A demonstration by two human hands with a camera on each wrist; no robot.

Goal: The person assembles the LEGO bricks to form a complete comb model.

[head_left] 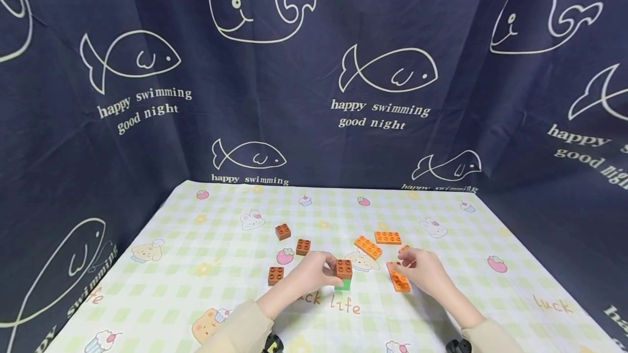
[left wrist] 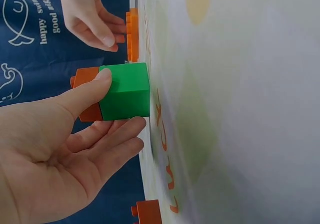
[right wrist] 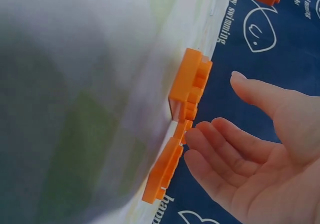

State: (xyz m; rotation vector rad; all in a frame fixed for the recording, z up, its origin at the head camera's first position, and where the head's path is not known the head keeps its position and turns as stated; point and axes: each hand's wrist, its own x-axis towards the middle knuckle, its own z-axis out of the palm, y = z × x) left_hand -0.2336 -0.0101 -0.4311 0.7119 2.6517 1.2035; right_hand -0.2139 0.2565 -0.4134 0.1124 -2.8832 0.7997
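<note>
My left hand (head_left: pixel 316 268) pinches a small stack between thumb and fingers: a brown brick (head_left: pixel 344 269) sits on a green block (left wrist: pixel 125 91). In the left wrist view the thumb lies across the seam of the two, and the green block's base is right at the tablecloth. To the right, my right hand (head_left: pixel 424 271) hovers beside an orange brick (head_left: pixel 401 283), partly covering it in the head view. Nothing lies between its thumb and relaxed fingers in the right wrist view. A smaller part of another orange brick (head_left: pixel 404 248) shows beyond the fingertips.
Three loose brown bricks, one at the back (head_left: pixel 283 231), one mid-way (head_left: pixel 303 247) and one nearer (head_left: pixel 276 275), lie left of the stack. Two orange eight-stud bricks, one angled (head_left: pixel 368 247) and one straight (head_left: pixel 387 237), lie behind it. A dark printed curtain (head_left: pixel 314 108) hangs behind the table.
</note>
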